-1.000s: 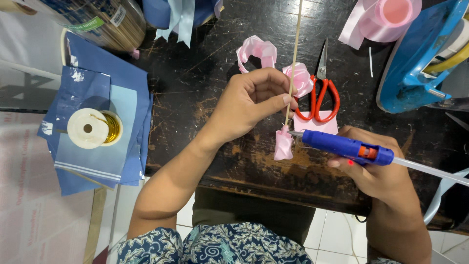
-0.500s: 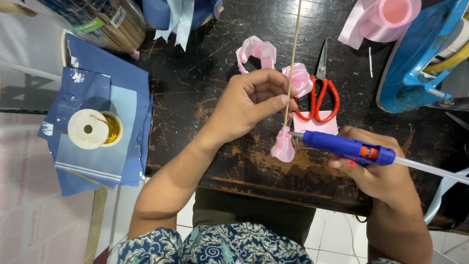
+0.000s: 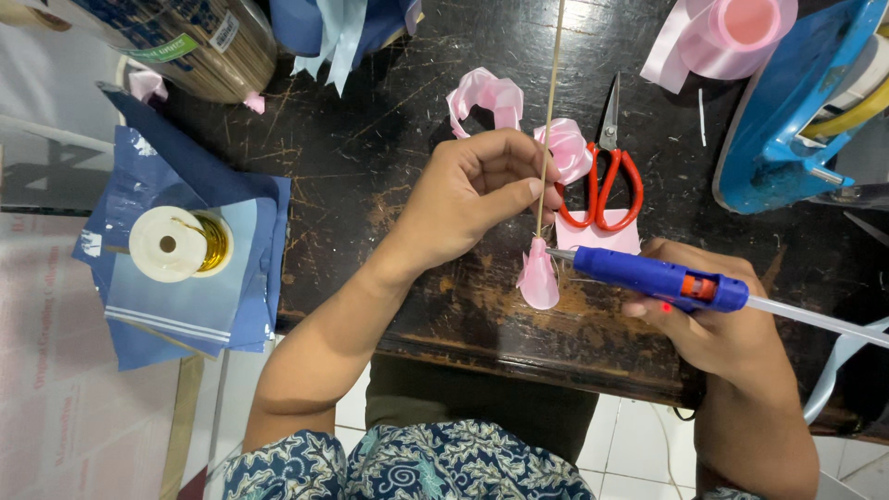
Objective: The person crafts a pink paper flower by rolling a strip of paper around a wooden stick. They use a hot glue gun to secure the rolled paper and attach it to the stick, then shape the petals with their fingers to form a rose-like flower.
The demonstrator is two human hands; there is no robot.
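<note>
Dark scarred tabletop (image 3: 389,139) under everything, blue-and-gold spool bag off beyond the left hand's wrist side. Left hand (image 3: 472,199) curled, thumb and fingertips pinching a thin wooden skewer (image 3: 551,111) upright. Right hand (image 3: 713,319) wrapped tight round a blue glue gun (image 3: 657,278), nozzle just touching the skewer's lower end. Red scissors (image 3: 607,176) just past both hands. Pink ribbon petal (image 3: 539,273) hanging at the skewer tip, right below the left thumb. Best kept steady here: small dab only, fingertips clear of hot glue, petal pressed snug against the stick.
</note>
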